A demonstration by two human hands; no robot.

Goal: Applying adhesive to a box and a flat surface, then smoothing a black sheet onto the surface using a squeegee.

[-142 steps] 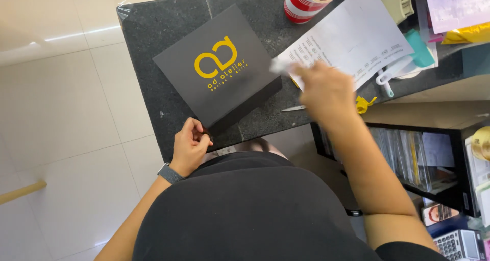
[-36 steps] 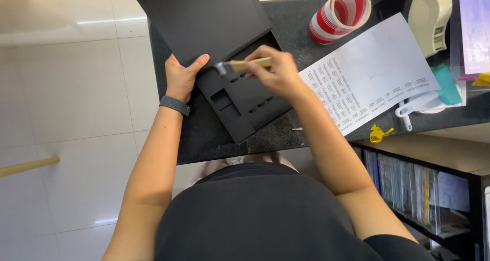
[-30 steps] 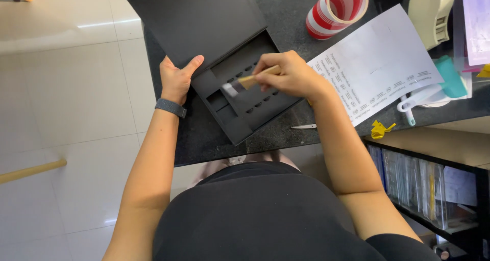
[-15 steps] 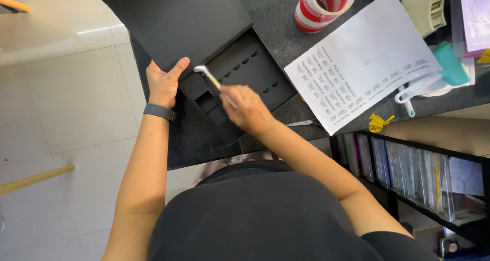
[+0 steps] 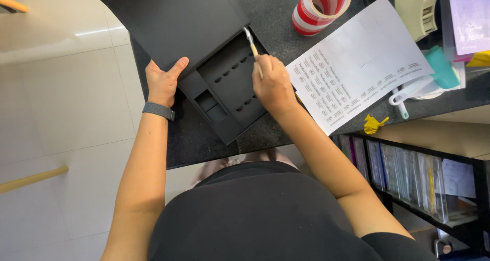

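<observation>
Near edge: the person's torso in a black top fills the lower frame, with both forearms reaching away over a dark speckled counter.

Left hand: fingers spread narrowly, thumb raised, pressed against the near-left edge of the open black box. It holds no separate object; it steadies the box where the lid hinges up and away to the far left. A grey wristband sits on this wrist.

Right hand: fingers closed around the handle of a small brush. The brush's long axis runs from the hand toward the far left, with the bristle tip past the fingertips, at the far right corner of the box insert. The right hand is the nearer of the two to that corner.

The box insert lies just left of the right hand, its slotted tray running diagonally, near-left to far-right.

Right of the box: a printed paper sheet. Far: a red-and-white tape roll.
</observation>
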